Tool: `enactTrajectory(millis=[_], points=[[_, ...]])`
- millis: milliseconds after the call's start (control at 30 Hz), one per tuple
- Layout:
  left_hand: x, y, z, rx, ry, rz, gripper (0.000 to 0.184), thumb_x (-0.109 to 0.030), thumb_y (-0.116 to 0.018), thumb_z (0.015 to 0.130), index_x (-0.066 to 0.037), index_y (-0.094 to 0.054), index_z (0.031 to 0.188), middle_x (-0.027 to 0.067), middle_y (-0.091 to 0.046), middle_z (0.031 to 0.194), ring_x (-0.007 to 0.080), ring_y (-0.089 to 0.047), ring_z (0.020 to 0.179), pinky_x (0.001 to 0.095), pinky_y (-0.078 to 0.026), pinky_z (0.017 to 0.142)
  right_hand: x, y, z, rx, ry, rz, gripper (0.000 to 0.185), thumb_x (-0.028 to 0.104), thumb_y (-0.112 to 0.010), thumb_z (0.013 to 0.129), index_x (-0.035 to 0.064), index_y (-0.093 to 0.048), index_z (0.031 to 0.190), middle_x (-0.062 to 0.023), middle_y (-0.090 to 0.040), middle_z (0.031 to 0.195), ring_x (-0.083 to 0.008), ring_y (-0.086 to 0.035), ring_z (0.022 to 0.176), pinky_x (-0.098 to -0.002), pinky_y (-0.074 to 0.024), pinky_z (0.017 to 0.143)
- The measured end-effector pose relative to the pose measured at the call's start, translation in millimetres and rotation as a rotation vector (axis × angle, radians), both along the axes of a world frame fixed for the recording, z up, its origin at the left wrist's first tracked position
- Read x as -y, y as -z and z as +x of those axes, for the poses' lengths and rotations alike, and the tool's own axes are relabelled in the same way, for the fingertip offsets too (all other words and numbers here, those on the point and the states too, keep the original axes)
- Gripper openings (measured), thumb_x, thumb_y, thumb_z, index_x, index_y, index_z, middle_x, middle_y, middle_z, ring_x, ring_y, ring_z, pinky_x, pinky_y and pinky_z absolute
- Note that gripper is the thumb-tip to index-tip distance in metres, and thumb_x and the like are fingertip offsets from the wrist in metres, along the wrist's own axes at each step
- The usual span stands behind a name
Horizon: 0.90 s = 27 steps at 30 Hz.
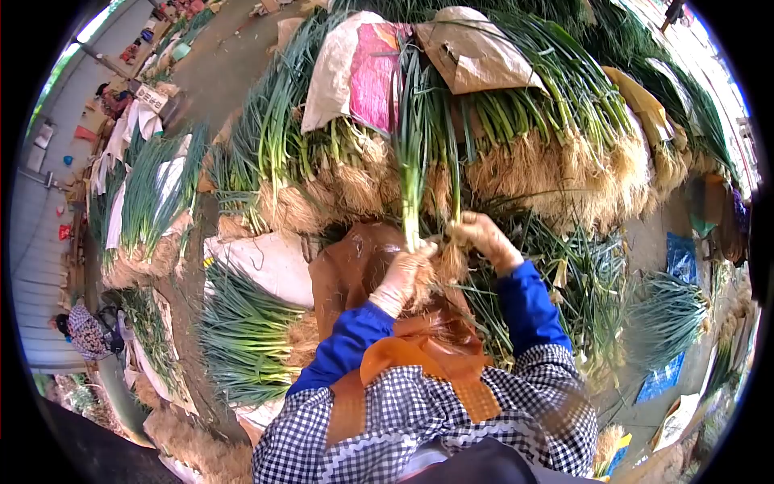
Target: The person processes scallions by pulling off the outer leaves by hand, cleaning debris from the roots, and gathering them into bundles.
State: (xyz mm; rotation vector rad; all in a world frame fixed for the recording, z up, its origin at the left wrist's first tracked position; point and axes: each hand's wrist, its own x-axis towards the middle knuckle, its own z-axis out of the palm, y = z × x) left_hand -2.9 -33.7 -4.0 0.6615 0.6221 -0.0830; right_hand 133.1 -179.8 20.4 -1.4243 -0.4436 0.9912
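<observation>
My left hand (405, 276) is closed round the root end of a small bunch of green onions (412, 181), whose long leaves stretch away from me over the heap. To its right, my right hand (486, 240) pinches another green onion (455, 184) just above its roots. Pale stringy roots (451, 264) hang below the fingers. Beneath both hands a brown apron (355, 262) covers my lap. A large row of green onions (564, 121) lies directly ahead, with its roots (564, 173) toward me.
Sacks (476, 52) cover parts of the row. On my left a sorted pile (246, 335) lies beside a white sack (270, 266); loose leaves (564, 282) lie on my right. Further right is another bundle (669, 310) by blue plastic (681, 254). A person (87, 331) is at far left.
</observation>
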Motion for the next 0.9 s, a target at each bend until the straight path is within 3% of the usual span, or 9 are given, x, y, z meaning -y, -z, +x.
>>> enactTrajectory(millis=[133,367,400,533,567,667,767,833,900], points=[[36,26,-15,-0.033,0.089,0.041,0.011,0.002,-0.062,0.081,-0.006,-0.058,0.086,0.0018,-0.059,0.077,0.0110,-0.060,0.069,0.0250,-0.051,0.061,15,27,-40,-0.228,0.042,0.067,0.030,0.023,-0.063,0.083,0.0017,-0.061,0.103,-0.0009,-0.063,0.091,-0.0082,-0.056,0.079,-0.0219,-0.0434,0.074],[43,68,-23,0.055,0.017,0.340,0.017,0.006,-0.063,0.078,-0.005,-0.053,0.086,0.0033,-0.058,0.079,0.0146,-0.060,0.072,0.0250,-0.050,0.065,-21,77,-43,1.014,0.482,-0.638,0.035,0.034,-0.055,0.088,0.0043,-0.060,0.071,-0.0112,-0.055,0.057,-0.0267,-0.053,0.051,-0.0350,-0.0421,0.049],[43,64,-22,0.038,-0.035,0.271,0.017,0.006,-0.063,0.077,-0.005,-0.053,0.086,0.0029,-0.057,0.079,0.0145,-0.059,0.073,0.0248,-0.050,0.067,-23,69,-50,0.896,0.514,-0.668,0.036,0.032,-0.052,0.089,0.0058,-0.055,0.066,-0.0165,-0.054,0.061,-0.0362,-0.052,0.056,-0.0403,-0.0417,0.049],[42,57,-21,0.051,-0.111,0.187,0.021,0.007,-0.063,0.076,-0.006,-0.053,0.088,0.0018,-0.056,0.081,0.0134,-0.058,0.075,0.0248,-0.050,0.069,-8,80,-68,0.283,0.694,-0.196,0.031,0.031,-0.057,0.087,0.0036,-0.064,0.075,-0.0086,-0.059,0.058,-0.0143,-0.056,0.052,-0.0288,-0.0444,0.052],[45,57,-24,0.082,-0.087,0.227,0.021,0.007,-0.063,0.075,-0.006,-0.053,0.088,0.0019,-0.056,0.081,0.0134,-0.058,0.075,0.0251,-0.050,0.070,1,65,-54,0.237,0.563,-0.268,0.034,0.035,-0.057,0.086,0.0020,-0.066,0.088,-0.0116,-0.064,0.070,-0.0197,-0.061,0.062,-0.0284,-0.0479,0.060],[49,51,-23,0.087,-0.039,0.276,0.021,0.007,-0.064,0.075,-0.006,-0.052,0.087,0.0029,-0.057,0.082,0.0132,-0.058,0.074,0.0256,-0.050,0.070,-15,74,-21,0.531,0.473,-0.359,0.043,0.044,-0.058,0.084,0.0014,-0.061,0.090,-0.0183,-0.063,0.084,-0.0316,-0.061,0.080,-0.0371,-0.0476,0.070],[50,61,-22,0.079,-0.069,0.345,0.023,0.006,-0.066,0.074,-0.007,-0.051,0.086,0.0032,-0.057,0.083,0.0123,-0.058,0.073,0.0236,-0.049,0.066,-31,58,-18,0.795,0.422,-0.577,0.036,0.040,-0.057,0.085,0.0048,-0.058,0.077,-0.0189,-0.058,0.069,-0.0367,-0.058,0.068,-0.0402,-0.0464,0.060],[48,65,-19,-0.036,-0.077,0.414,0.024,0.007,-0.066,0.073,-0.007,-0.051,0.085,0.0029,-0.057,0.080,0.0119,-0.057,0.073,0.0233,-0.049,0.066,-40,74,-25,0.775,0.614,-0.427,0.031,0.030,-0.059,0.087,0.0062,-0.052,0.069,-0.0075,-0.048,0.056,-0.0182,-0.044,0.050,-0.0315,-0.0386,0.050],[45,65,-19,0.014,-0.159,0.269,0.021,0.005,-0.066,0.074,-0.007,-0.053,0.088,0.0036,-0.058,0.080,0.0130,-0.058,0.073,0.0243,-0.049,0.065,-28,70,-42,-0.147,0.508,0.144,0.025,0.027,-0.056,0.089,0.0120,-0.051,0.070,0.0028,-0.050,0.056,-0.0128,-0.045,0.047,-0.0267,-0.0367,0.045]])
